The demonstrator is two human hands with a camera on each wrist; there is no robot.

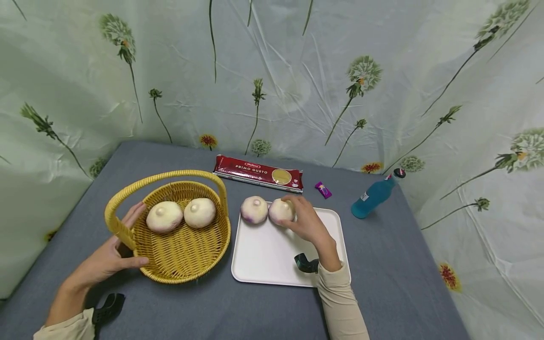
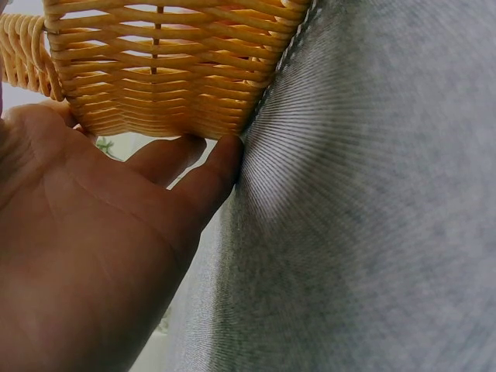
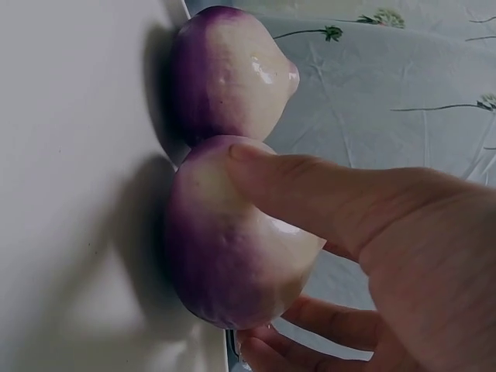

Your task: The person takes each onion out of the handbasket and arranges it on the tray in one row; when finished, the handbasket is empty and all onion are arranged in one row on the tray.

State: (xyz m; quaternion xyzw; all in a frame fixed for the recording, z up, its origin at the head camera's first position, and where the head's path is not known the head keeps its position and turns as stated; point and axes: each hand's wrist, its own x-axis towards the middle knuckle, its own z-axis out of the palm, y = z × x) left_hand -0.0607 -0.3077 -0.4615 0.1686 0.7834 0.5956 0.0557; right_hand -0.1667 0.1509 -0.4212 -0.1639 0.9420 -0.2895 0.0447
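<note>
My right hand (image 1: 307, 221) grips a purple-and-white turnip (image 3: 232, 232) on the white tray (image 1: 263, 264), thumb on one side and fingers round the other. A second turnip (image 1: 254, 210) sits right beside it at the tray's far left corner. My left hand (image 1: 108, 259) rests against the left side of the yellow wicker basket (image 1: 182, 250), thumb by the front rim and fingers stretched along the outside near the handle. In the left wrist view its fingertips (image 2: 226, 159) touch the lower weave. Inside the basket lie two pale turnips (image 1: 199, 213), side by side toward the back.
Behind the tray lies a red packet (image 1: 259, 172) marked Primo Gusto, with a small purple wrapped candy (image 1: 323, 190) to its right. A blue bottle (image 1: 376, 196) with a dark cap stands at the right. A floral curtain (image 1: 289, 85) hangs along the table's far edge.
</note>
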